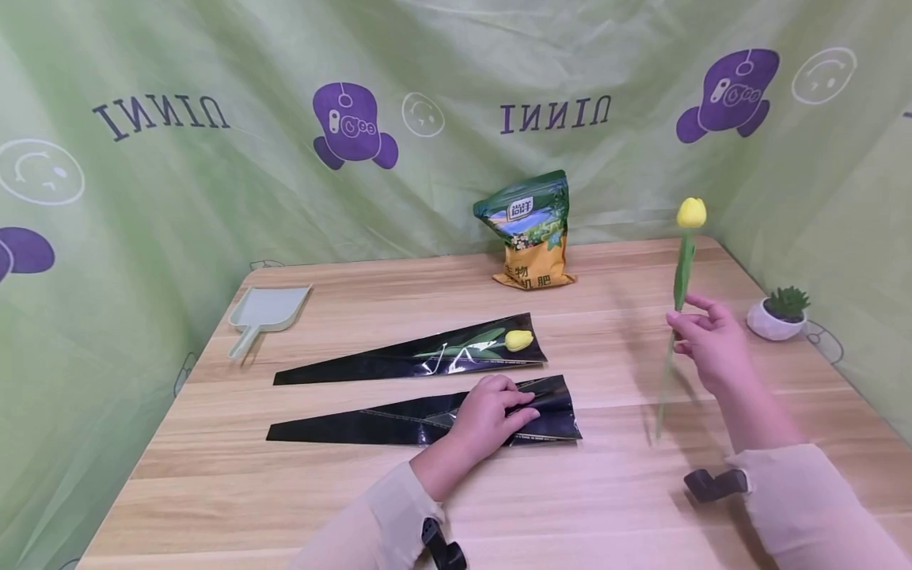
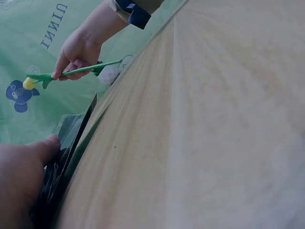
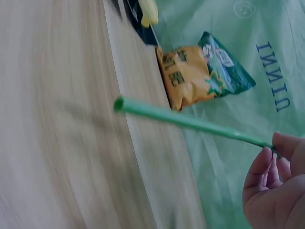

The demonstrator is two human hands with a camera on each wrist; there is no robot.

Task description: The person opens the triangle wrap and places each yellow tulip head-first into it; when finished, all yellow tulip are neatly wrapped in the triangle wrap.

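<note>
Upright in my right hand (image 1: 712, 340), pinched by its stem between thumb and fingers, is a yellow tulip (image 1: 691, 214). Its bare stem end points down over the right side of the table; the right wrist view shows the hollow green stem (image 3: 181, 119) up close. My left hand (image 1: 492, 412) holds the nearer black flower sleeve (image 1: 342, 427) by its wide end, the thumb (image 2: 50, 145) on the clear film and the fingers partly hidden. Behind it lies a second black sleeve (image 1: 342, 369) with another yellow tulip (image 1: 518, 340) inside, its bloom at the wide end.
A green and orange fertilizer bag (image 1: 534, 237) stands at the back of the wooden table (image 1: 214, 491). The pale dustpan (image 1: 267, 309) lies at the far left. On the right edge is a small succulent in a white pot (image 1: 777, 321). Green printed cloth (image 1: 442, 47) hangs behind.
</note>
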